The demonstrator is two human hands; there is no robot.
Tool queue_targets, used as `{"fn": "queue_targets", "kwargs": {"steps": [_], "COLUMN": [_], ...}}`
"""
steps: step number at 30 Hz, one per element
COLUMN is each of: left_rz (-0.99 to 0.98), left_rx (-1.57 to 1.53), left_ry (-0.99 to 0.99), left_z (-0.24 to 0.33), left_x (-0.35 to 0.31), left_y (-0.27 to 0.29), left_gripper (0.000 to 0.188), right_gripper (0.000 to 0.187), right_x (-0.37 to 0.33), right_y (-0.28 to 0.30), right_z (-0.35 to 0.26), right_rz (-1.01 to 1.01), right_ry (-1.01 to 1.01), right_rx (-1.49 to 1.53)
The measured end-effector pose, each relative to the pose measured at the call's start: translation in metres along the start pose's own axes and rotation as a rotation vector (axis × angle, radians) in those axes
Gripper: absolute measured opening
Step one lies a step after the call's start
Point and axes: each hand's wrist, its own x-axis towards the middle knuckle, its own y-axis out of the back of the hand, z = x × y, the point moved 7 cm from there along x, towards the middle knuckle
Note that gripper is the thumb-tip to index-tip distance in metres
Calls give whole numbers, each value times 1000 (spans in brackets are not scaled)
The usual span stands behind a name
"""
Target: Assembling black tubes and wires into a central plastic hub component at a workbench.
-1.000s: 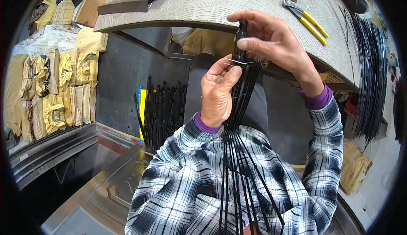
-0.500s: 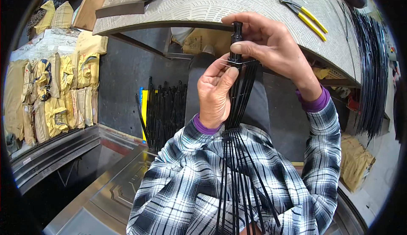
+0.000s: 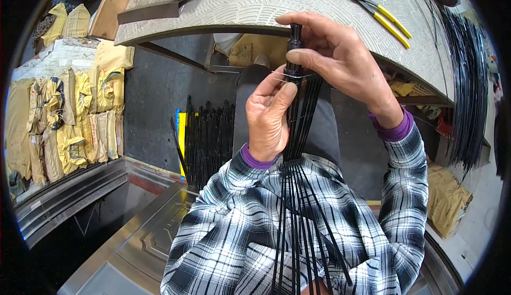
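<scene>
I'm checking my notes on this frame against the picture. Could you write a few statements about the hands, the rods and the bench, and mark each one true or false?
1. Both hands grip one bundle of thin black rods. True.
2. The right hand holds the bundle's black top end, above the left hand. True.
3. The yellow-handled pliers are in the left hand. False: they lie on the patterned bench top, untouched.
4. A thin pale wire crosses the bundle between the two hands. True.
5. The sleeves are plain red. False: they are black-and-white plaid with purple cuffs.
6. The rods hang loose and fanned at the lower end. True.
</scene>
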Motion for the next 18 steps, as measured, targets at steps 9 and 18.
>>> {"fn": "queue_targets", "kwargs": {"steps": [9,18], "left_rz": [-33,-47], "left_rx": [30,29], "left_ry": [-10,-7], "left_z": [1,2], "left_x": [-1,-3], "left_y": [1,-5], "left_gripper": [34,35], "right_gripper": [40,43], "right_x": [3,0], "right_y": [1,2], "right_z": [5,1], "right_rz": [-52,-38], "right_ry": [-8,60], "right_rx": [47,72]}}
